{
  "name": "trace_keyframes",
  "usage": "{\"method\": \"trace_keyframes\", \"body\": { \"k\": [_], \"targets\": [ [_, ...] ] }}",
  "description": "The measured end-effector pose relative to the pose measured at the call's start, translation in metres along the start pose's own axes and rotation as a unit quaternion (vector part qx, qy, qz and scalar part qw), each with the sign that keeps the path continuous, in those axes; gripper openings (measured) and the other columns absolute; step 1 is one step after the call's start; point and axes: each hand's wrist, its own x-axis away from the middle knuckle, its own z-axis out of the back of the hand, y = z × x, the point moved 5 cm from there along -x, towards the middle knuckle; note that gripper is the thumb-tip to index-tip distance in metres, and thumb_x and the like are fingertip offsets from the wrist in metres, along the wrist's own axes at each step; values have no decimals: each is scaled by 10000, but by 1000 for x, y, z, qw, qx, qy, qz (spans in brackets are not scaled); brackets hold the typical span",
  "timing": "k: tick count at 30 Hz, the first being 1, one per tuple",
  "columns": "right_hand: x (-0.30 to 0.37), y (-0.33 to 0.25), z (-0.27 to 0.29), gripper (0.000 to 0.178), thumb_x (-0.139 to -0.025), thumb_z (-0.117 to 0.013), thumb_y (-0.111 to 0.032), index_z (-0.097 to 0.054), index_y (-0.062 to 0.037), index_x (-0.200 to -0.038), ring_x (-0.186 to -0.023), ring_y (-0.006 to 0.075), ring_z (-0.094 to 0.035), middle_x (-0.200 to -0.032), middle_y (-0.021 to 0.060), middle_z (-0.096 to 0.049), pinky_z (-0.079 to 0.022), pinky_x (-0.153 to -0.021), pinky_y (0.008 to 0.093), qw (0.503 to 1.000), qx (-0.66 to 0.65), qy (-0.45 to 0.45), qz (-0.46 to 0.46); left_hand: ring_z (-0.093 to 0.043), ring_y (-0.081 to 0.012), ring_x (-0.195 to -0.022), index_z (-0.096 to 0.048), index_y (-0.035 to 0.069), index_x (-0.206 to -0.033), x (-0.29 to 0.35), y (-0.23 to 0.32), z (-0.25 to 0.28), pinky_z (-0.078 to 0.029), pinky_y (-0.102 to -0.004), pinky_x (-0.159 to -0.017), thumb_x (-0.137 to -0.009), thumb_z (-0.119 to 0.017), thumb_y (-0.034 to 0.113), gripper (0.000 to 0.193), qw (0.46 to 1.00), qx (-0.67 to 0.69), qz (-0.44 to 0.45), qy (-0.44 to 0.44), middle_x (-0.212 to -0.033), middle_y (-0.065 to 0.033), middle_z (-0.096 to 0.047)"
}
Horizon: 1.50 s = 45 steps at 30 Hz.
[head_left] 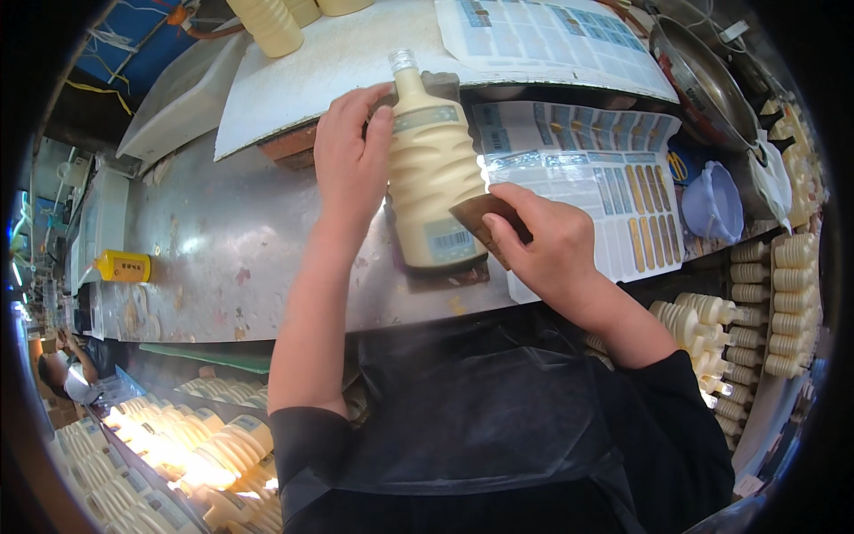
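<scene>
Metal table (267, 222) spreads below you, a label sheet (654, 169) at two o'clock, likely for easy reach. At twelve o'clock lies the cream bottle (431, 182), neck away from you. Your left hand (350, 151), its grip parted, rests against its ten-o'clock edge, presumably steadying it; your right hand (553, 245) pinches a brown flap (494, 222) over its four-o'clock side.

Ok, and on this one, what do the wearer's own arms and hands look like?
Both the left hand and the right hand are ungloved, and no watch or bracelet shows on either wrist. The forearms are uncovered, with the black left sleeve and black right sleeve ending near the elbows. I see no markings on the sleeves.
</scene>
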Motion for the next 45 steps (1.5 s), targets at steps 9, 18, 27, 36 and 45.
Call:
{"method": "trace_keyframes", "body": {
  "k": [9, 18, 27, 36, 45],
  "targets": [
    [-1, 0, 7, 296, -772, -747, 2, -719, -36, -1065, -737, 252, -697, -928, 110, -742, -520, -635, 352, 976, -8, 64, 209, -655, -361, -1026, -635, 86, -1349, -55, -4, -29, -508, -456, -900, -997, -526, 320, 436, 962, -209, 76, -162, -1054, -171, -720],
    [11, -25, 4, 268, -748, -726, -56, -710, -14, -1012, -908, 243, -707, -1042, 123, -710, -522, -719, 340, 952, -62, 3, 299, -671, -325, -971, -681, 101, -1221, -77, -21, -15, -527, -410, -908, -885, -680, 371, 431, 964, -214, 108, -119, -1018, -141, -690],
    [42, -51, -15, 325, -774, -705, -82, -734, -44, -1095, -995, 244, -693, -1138, 119, -718, -493, -747, 359, 901, -46, -66, 426, -621, -188, -803, -594, 15, -927, -20, -15, 73, -528, -346, -766, -821, -745, 269, 313, 951, 80, 299, 1, -858, -98, -663],
    [8, -54, 12, 269, -717, -783, 22, -749, -88, -960, -788, 232, -721, -876, 42, -756, -497, -682, 339, 872, -305, -111, 365, -584, -90, -709, -591, 36, -902, 95, 111, 148, -494, -270, -657, -903, -803, 197, 266, 978, 24, 103, 180, -786, -24, -644],
    [-52, -53, -1, 267, -766, -709, 93, -742, -1, -1014, -858, 212, -713, -933, 110, -746, -539, -790, 289, 858, -435, -223, 158, -612, -140, -815, -608, 35, -958, 192, 303, 312, -491, -271, -766, -986, -638, 53, 45, 874, -222, 2, 432, -922, -105, -674]
  ]
}}
